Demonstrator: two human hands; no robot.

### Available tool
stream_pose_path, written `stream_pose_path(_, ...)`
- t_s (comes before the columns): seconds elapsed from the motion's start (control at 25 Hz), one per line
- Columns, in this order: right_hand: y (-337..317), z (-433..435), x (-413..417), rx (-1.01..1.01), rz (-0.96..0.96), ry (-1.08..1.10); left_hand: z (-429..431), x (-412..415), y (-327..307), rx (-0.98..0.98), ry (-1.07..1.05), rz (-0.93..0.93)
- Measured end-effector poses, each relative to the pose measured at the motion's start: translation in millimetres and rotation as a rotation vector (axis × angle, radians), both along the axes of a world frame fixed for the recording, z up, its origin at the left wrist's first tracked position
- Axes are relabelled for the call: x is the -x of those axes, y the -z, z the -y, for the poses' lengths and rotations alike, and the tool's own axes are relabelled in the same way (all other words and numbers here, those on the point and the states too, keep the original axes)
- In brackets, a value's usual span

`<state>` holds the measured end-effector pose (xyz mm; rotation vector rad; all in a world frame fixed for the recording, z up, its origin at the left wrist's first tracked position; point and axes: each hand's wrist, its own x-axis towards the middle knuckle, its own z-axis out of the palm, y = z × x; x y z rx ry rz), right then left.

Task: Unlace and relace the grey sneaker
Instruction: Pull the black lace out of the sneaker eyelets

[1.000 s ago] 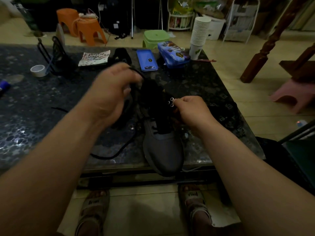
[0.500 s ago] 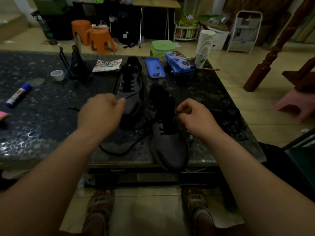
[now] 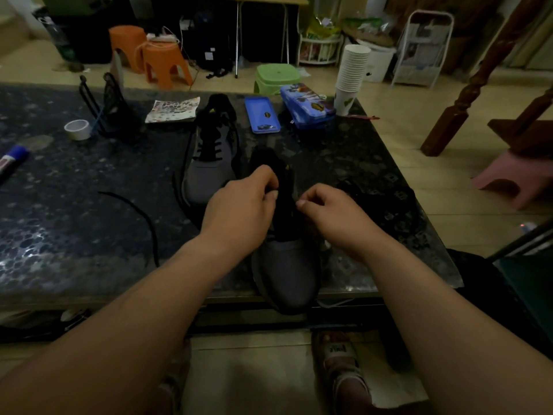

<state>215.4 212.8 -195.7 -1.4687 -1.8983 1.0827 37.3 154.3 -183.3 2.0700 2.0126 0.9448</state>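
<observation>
Left hand (image 3: 239, 211) and right hand (image 3: 332, 214) cover the eyelet rows of the grey sneaker (image 3: 287, 274). What their curled fingers pinch is lost in darkness. Far left of the left hand, the frame edge cuts off the marker (image 3: 13, 155).

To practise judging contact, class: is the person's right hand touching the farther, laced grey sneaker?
Apart. The head view shows the right hand at the nearer grey sneaker, which lies between it and the farther laced grey sneaker.
</observation>
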Motion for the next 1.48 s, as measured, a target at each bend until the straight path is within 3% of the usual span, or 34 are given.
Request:
stream_pose_path(0.12, -2.2, 2.4, 2.6, 0.071, 0.017, -0.054, 1.0, -0.7, 4.6, 0.009, 0.062, -0.059)
stream_pose_path(0.28, -6.5, 6.3, 17.3, -0.107, 0.265, -0.069, 2.6, 6.5, 12.3, 0.064, 0.067, -0.111)
stream_pose_path(0.36, -5.9, 6.6, 19.4, -0.092, 0.210, -0.049, 2.1, 8.4, 12.2, 0.100, 0.074, -0.136)
stream_pose_path(0.52, -2.2, 9.5, 12.0, 0.141, -0.032, -0.025, 5.0, 10.9, 4.6, 0.102, 0.062, -0.074)
stream_pose_path(0.6, -0.8, 11.0, 8.6, 0.159, -0.010, -0.073, 8.6, 20.6, 1.6, 0.113, 0.029, -0.072)
stream_pose_path(0.8, 0.1, 21.2, 11.2, 0.099, 0.096, -0.064, 7.9, 49.0, -2.4, 0.391, 0.013, 0.038)
stream_pose_path(0.92, 6.1, 24.1, 19.5, -0.074, 0.074, -0.006, 1.8, 53.4, -9.4, 0.276, -0.046, 0.167)
stream_pose_path(1.08, 6.9, 28.3, 18.6, -0.327, 0.141, -0.086, -1.1, 62.6, -16.8, 0.037, -0.174, 0.230)
stream_pose_path(1.24, 5.8, 31.6, 19.2, -0.451, 0.206, -0.158, 7.1, 66.0, -20.5, -0.094, -0.406, 0.112)
stream_pose_path(1.32, 4.2, 31.1, 22.5, -0.500, 0.269, -0.185, 13.1, 55.9, -23.5, -0.058, -0.394, 0.080)
stream_pose_path(1.36, 3.0, 30.3, 23.8, -0.527, 0.296, -0.198, 14.6, 49.2, -22.7, 0.012, -0.387, 0.144)
stream_pose_path(1.4, 2.5, 29.4, 24.8, -0.553, 0.321, -0.214, 14.5, 44.6, -22.4, 0.106, -0.396, 0.335)
stream_pose_path(1.48, 2.8, 28.2, 25.4, -0.581, 0.350, -0.240, 11.5, 39.8, -28.5, 0.270, -0.422, 1.032)
